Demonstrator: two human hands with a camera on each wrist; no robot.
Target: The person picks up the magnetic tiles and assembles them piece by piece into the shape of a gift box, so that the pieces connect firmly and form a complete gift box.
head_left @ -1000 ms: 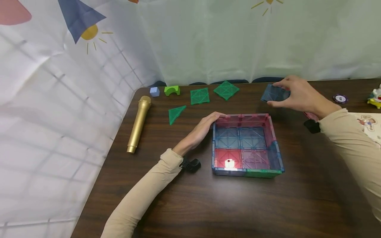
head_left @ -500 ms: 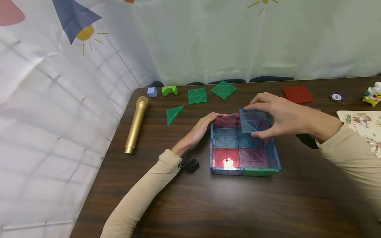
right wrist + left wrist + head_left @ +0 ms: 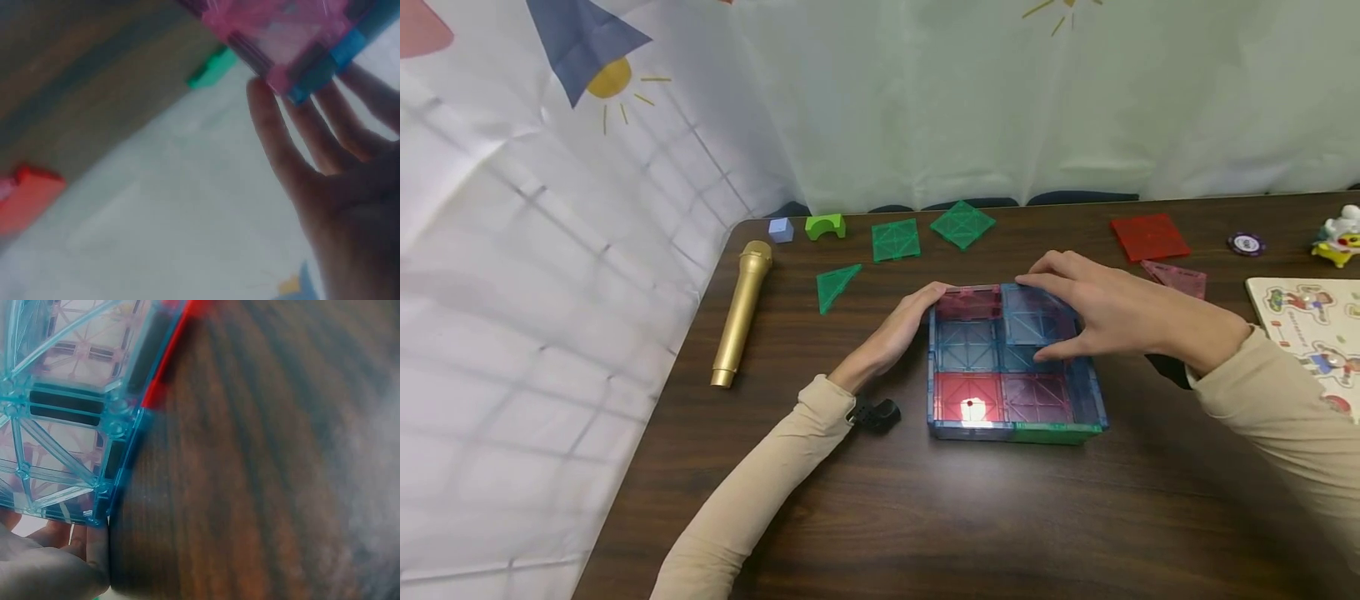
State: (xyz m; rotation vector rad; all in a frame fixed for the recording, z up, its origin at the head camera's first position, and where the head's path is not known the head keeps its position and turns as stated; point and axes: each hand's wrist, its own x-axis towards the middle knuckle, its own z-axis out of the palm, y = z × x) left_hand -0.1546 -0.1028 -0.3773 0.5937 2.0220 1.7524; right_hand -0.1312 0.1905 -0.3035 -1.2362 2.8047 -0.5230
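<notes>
Hands work the tile box: right hand grasps blue tile, left hand rests flat against it.

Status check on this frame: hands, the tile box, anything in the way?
Left hand rests on the tile box at its far-left corner. Right hand holds a blue tile atop its far-right corner. Nothing blocking.

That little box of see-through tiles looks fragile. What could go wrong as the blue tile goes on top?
The right hand holds the blue tile over the far right corner of the tile box. Pressed down unevenly, it could push the thin upright walls outward or drop inside. The left hand rests only against the far left corner, so the near wall has no support and the box might slide on the table.
</notes>
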